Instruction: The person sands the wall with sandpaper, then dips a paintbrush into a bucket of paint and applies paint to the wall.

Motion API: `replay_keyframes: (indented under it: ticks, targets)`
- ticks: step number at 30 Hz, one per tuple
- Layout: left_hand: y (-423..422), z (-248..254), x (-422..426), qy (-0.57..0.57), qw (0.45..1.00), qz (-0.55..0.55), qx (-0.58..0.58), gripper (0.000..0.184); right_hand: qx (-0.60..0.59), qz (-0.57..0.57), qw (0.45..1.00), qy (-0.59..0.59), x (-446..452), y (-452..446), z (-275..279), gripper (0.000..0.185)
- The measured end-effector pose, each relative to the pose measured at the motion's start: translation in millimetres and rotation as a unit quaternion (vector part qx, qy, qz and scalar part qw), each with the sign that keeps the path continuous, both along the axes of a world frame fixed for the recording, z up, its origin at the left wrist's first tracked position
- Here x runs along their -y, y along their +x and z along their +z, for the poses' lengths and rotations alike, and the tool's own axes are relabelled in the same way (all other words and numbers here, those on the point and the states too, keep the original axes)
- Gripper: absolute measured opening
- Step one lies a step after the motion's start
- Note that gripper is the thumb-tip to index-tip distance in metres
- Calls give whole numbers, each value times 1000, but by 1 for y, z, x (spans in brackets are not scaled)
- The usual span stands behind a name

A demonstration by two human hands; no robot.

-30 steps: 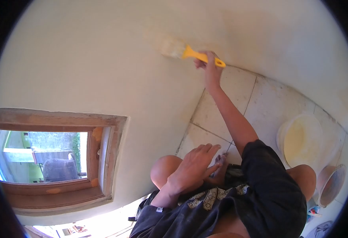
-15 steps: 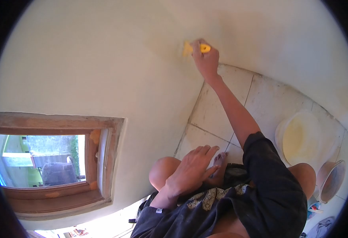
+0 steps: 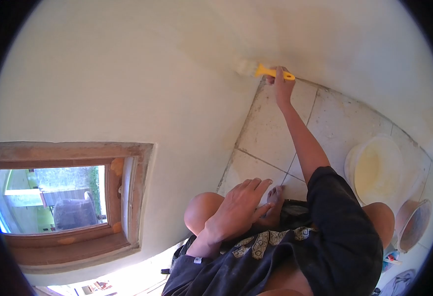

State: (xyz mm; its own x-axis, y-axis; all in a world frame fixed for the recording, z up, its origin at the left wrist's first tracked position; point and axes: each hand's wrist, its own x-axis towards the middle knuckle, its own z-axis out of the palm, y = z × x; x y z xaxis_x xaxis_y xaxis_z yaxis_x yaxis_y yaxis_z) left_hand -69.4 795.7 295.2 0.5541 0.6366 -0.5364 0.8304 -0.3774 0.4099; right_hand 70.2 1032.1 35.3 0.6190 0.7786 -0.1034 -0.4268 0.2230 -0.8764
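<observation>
Brush: the brush (image 3: 274,72) is held out at 1 o'clock, near the corner where wall and floor meet, with its bristles (image 3: 247,67) turned toward 9 o'clock; whether the wall (image 3: 196,74) is touched by them cannot be told, as they are blurred.
Right hand: the yellow handle is clamped in the fingers of the right hand (image 3: 282,85), gripped partway along so that its holed end is left poking out toward 3 o'clock; such a hold probably allows the wrist to swing freely.
Right arm: it is stretched almost straight toward 12 o'clock, presumably because that low corner lies at the edge of reach.
Left hand: nothing is held by the left hand (image 3: 238,204), at 5 o'clock; its fingers are laid loosely side by side, the thumb is spread apart, and the hand appears to be rested by the left knee (image 3: 200,209), likely for balance in a squat.
Tub: the tub (image 3: 350,170), with pale yellow contents, is set on the tiled floor (image 3: 270,123) at 3 o'clock, just beside the right knee, seemingly for easy reach.
Bucket: the bucket (image 3: 401,222) is placed at 4 o'clock, near the tub, perhaps to be kept aside.
Window frame: the wooden window frame (image 3: 63,250) is seen at 8 o'clock, well apart from the brush.
</observation>
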Motion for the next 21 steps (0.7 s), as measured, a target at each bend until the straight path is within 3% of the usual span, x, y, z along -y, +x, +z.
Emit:
replay_keyframes:
  ticks: [2,5,8,11,14,17,21]
  targets:
    - [0,-1,-1,-2,1000,-6,-3,48,154,-28,983,-94,7,3,-28,30]
    - [0,-2,-2,-6,1000,-7,3,47,257,-54,959,-105,-2,-12,-44,32]
    - [2,-2,0,37,998,-22,34,45,370,-22,927,-66,-13,-19,0,27]
    - [-2,-6,2,61,997,-24,37,45,201,-4,980,13,-13,-17,56,26]
    - [-1,0,-2,-9,1000,0,2,48,12,-44,994,100,13,4,99,27]
    - [-2,1,-1,-6,1000,3,11,48,159,-68,985,-10,0,6,45,25]
    - [-4,-3,3,36,999,-14,20,47,396,-13,916,-68,-16,-4,5,23]
